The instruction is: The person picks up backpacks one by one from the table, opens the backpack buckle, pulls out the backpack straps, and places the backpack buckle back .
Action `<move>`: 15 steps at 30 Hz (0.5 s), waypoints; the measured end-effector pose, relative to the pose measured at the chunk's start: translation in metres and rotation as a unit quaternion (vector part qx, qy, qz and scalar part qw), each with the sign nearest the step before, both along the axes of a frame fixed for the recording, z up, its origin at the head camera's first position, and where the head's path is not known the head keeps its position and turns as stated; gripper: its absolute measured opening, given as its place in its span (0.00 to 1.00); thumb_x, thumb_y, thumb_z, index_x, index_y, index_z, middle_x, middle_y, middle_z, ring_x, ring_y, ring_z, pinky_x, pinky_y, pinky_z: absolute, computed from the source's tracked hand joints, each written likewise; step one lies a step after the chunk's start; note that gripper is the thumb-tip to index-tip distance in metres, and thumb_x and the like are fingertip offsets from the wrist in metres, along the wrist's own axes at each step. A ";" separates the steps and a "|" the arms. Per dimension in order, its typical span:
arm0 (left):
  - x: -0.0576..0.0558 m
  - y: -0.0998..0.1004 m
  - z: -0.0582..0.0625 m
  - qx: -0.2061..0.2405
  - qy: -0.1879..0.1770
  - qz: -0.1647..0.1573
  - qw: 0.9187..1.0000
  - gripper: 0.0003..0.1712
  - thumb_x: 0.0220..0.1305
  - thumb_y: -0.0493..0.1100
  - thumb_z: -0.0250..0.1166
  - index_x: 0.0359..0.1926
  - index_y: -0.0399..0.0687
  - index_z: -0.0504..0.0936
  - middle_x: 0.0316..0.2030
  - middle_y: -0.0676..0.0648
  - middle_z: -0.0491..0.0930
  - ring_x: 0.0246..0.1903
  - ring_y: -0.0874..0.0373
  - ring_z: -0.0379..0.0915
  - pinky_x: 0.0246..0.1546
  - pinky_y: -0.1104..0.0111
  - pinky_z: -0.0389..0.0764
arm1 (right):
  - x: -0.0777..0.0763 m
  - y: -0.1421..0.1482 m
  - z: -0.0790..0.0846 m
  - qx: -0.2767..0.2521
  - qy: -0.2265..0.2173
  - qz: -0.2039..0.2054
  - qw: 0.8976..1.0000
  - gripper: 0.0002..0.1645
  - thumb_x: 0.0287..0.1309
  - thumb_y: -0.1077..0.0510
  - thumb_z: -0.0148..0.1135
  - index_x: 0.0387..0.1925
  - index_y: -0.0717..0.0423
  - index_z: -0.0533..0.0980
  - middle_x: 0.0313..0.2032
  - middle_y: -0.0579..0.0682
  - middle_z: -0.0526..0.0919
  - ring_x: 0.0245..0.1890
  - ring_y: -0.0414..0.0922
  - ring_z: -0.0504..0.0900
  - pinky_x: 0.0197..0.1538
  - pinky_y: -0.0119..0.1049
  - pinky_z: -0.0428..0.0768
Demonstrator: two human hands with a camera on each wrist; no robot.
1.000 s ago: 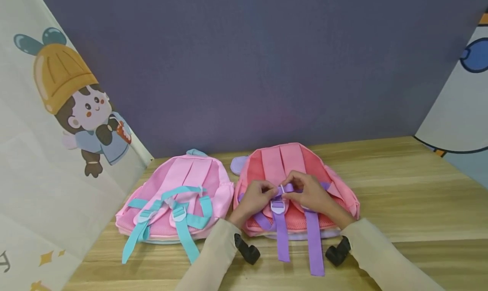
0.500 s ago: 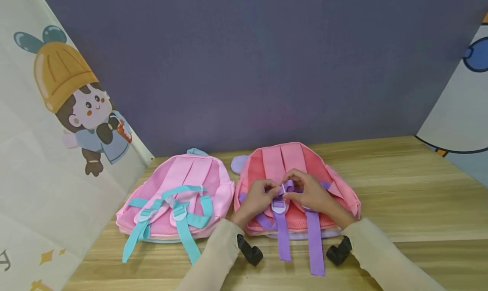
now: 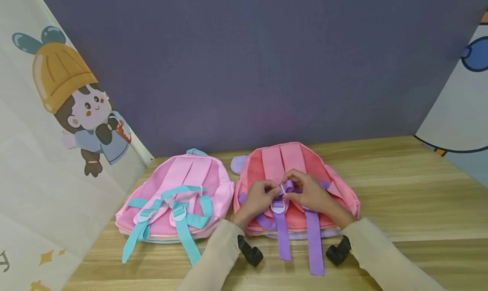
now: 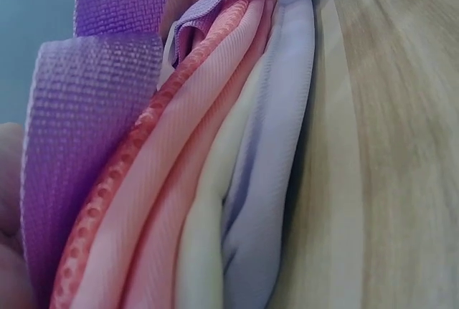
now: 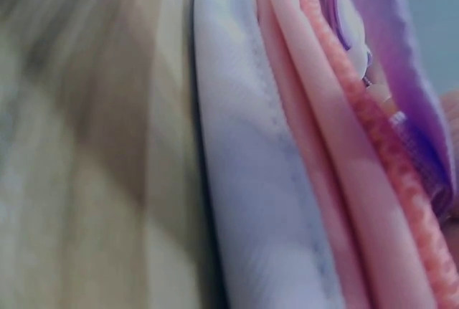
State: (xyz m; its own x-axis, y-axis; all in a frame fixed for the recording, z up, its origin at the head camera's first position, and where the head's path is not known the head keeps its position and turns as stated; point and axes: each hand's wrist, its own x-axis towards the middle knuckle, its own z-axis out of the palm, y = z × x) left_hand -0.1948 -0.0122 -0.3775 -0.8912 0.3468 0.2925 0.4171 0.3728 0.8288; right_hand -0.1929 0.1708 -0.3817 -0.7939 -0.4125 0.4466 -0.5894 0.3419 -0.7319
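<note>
A coral-pink backpack [image 3: 271, 164] lies on the table with its shoulder-strap side up. Over its middle, my left hand [image 3: 256, 201] and right hand [image 3: 311, 194] pinch a looped purple strap [image 3: 289, 185] from either side. A thin white piece [image 3: 283, 189] sits on that strap between the fingertips; its exact kind is too small to tell. Just below is a white strap adjuster [image 3: 278, 206], from which a purple webbing tail [image 3: 283, 240] hangs. The left wrist view shows purple webbing [image 4: 93, 130] close up; in the right wrist view the backpack's lilac edge [image 5: 251, 158] fills the middle.
To the left, touching or nearly so, lies a light pink backpack [image 3: 183, 172] with turquoise straps [image 3: 187, 236]. A lilac flap [image 3: 239, 164] pokes out behind the coral one. A dark panel [image 3: 259, 70] backs the wooden table [image 3: 411, 198].
Both hands keep their place over the coral backpack. The left hand has shifted slightly right, and the purple loop by the right fingertips has become rounder.
</note>
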 end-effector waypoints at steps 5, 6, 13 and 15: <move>0.000 0.000 0.001 0.010 -0.011 -0.001 1.000 0.08 0.60 0.33 0.61 0.32 0.31 0.84 0.28 0.39 0.83 0.26 0.67 0.68 0.30 0.78 0.70 | 0.000 0.000 0.000 -0.009 -0.002 -0.001 1.000 0.18 0.48 0.68 0.70 0.41 0.56 0.73 0.34 0.50 0.82 0.32 0.36 0.77 0.37 0.29 0.76; 0.000 -0.001 0.002 0.013 -0.012 -0.005 1.000 0.08 0.61 0.33 0.61 0.32 0.31 0.84 0.29 0.38 0.83 0.27 0.67 0.68 0.30 0.78 0.70 | 0.000 0.000 0.000 -0.009 0.000 -0.003 1.000 0.18 0.48 0.68 0.70 0.41 0.55 0.74 0.34 0.49 0.82 0.31 0.36 0.77 0.37 0.29 0.75; -0.003 -0.012 0.005 0.027 -0.076 -0.036 0.996 0.10 0.63 0.34 0.60 0.39 0.29 0.82 0.28 0.38 0.82 0.22 0.69 0.69 0.26 0.78 0.71 | 0.001 0.000 0.000 -0.014 -0.005 -0.005 1.000 0.17 0.49 0.69 0.68 0.40 0.56 0.74 0.35 0.50 0.81 0.34 0.36 0.78 0.39 0.29 0.77; -0.003 -0.015 0.007 0.029 -0.097 -0.034 0.994 0.11 0.62 0.33 0.60 0.40 0.27 0.82 0.23 0.43 0.79 0.18 0.69 0.68 0.21 0.77 0.69 | 0.001 0.000 0.000 -0.015 -0.009 -0.005 1.000 0.17 0.49 0.69 0.68 0.40 0.56 0.74 0.35 0.50 0.82 0.34 0.36 0.79 0.40 0.29 0.77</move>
